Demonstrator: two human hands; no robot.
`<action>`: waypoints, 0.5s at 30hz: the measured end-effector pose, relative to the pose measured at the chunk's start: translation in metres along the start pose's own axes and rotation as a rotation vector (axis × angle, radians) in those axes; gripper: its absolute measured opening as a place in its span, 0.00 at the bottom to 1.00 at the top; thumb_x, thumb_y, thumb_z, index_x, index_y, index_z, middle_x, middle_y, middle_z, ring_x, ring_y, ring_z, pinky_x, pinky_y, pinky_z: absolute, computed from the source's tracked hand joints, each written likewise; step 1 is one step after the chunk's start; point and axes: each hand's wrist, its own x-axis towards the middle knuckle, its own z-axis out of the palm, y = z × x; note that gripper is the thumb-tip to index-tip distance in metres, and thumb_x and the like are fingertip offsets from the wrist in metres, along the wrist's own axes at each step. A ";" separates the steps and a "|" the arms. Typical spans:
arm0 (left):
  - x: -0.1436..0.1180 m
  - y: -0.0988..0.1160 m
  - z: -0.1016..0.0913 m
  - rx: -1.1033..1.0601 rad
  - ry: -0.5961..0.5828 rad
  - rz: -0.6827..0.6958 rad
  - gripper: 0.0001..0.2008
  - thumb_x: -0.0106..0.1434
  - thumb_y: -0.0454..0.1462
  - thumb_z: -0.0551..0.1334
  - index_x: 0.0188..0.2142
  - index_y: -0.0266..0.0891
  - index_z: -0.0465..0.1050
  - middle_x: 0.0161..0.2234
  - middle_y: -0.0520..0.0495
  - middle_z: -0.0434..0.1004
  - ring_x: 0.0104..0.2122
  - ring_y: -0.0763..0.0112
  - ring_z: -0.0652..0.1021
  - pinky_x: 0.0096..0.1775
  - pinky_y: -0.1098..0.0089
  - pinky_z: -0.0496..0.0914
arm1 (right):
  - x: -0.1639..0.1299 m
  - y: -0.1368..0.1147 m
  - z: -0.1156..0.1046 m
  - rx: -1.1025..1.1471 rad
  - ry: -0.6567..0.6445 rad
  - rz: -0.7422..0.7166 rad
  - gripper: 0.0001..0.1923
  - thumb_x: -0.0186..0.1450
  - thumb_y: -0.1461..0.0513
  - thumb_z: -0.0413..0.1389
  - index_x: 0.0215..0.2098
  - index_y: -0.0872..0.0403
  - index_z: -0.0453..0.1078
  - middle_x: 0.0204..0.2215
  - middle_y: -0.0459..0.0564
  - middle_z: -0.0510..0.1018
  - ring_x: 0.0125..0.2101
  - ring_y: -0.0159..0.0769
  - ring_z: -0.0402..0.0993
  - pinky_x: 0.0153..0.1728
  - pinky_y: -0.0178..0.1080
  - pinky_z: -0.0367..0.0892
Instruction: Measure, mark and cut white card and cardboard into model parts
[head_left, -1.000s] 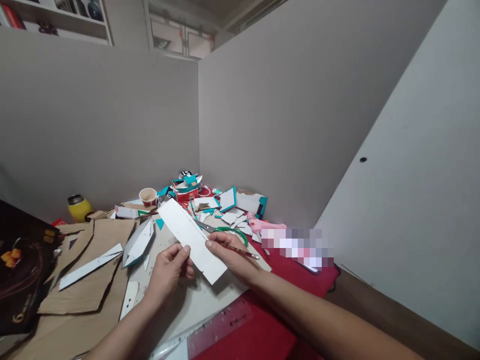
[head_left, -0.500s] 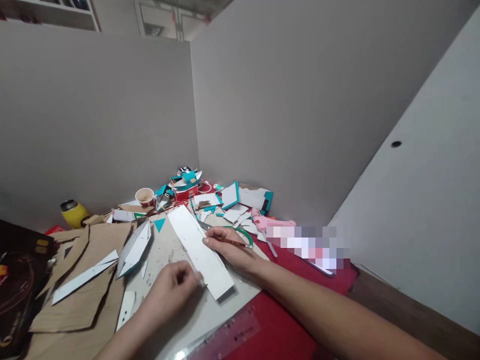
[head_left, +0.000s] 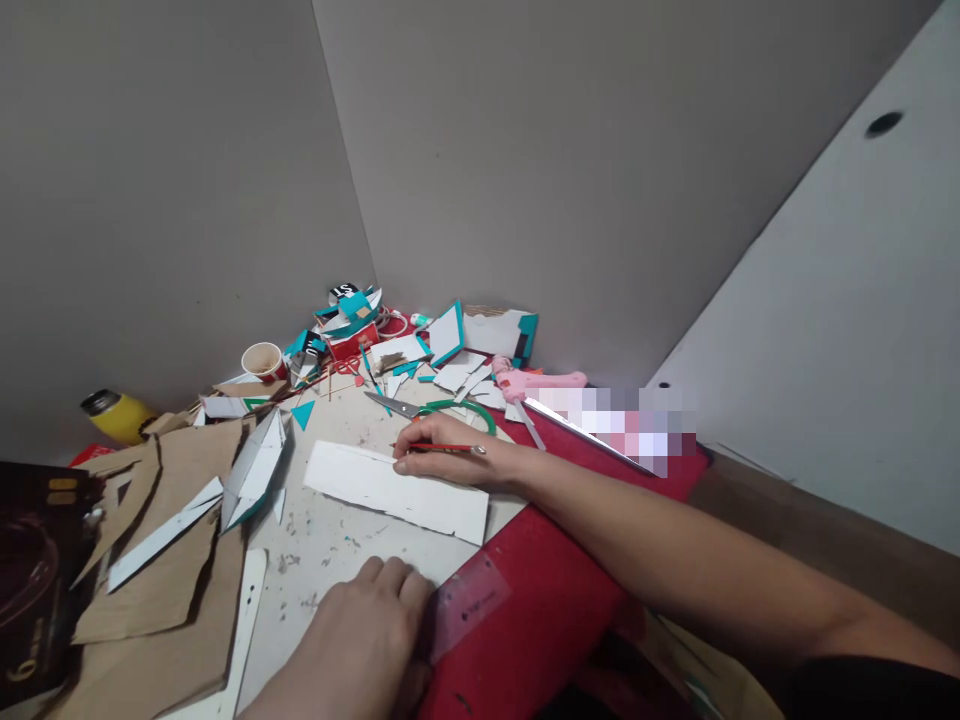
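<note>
We pinned the long white card strip (head_left: 394, 487) mid-worktop, our right hand (head_left: 450, 462) pinching a red pencil (head_left: 439, 448); our left hand (head_left: 371, 625), curled, reached the clear plastic ruler (head_left: 465, 603), which wanted aligning before marking

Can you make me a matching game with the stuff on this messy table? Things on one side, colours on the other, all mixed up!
Things:
1. paper cup
2. bottle
3. glue gun
4. scissors handles

Colours:
A. green
B. pink
C. yellow
D. red and white

Right pairs: 1-D, 2-C, 3-B, 4-A
</note>
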 end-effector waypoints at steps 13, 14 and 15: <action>0.001 0.003 0.020 0.160 0.046 0.112 0.19 0.54 0.23 0.49 0.42 0.35 0.70 0.39 0.38 0.76 0.37 0.51 0.77 0.29 0.57 0.74 | -0.005 0.008 0.015 -0.281 -0.096 -0.136 0.10 0.65 0.63 0.53 0.33 0.56 0.76 0.24 0.44 0.75 0.26 0.32 0.70 0.28 0.32 0.61; 0.001 0.006 0.019 0.168 0.031 0.085 0.20 0.55 0.22 0.48 0.43 0.35 0.70 0.39 0.37 0.76 0.37 0.50 0.77 0.29 0.56 0.75 | -0.005 0.009 0.016 -0.299 -0.099 -0.141 0.10 0.65 0.63 0.53 0.33 0.56 0.77 0.25 0.45 0.76 0.26 0.32 0.71 0.29 0.32 0.62; 0.001 0.008 0.018 0.176 0.009 0.051 0.21 0.55 0.22 0.48 0.43 0.35 0.69 0.39 0.37 0.76 0.38 0.50 0.77 0.29 0.56 0.75 | -0.005 0.010 0.017 -0.317 -0.101 -0.145 0.10 0.65 0.64 0.53 0.33 0.56 0.77 0.25 0.45 0.77 0.27 0.33 0.72 0.29 0.32 0.62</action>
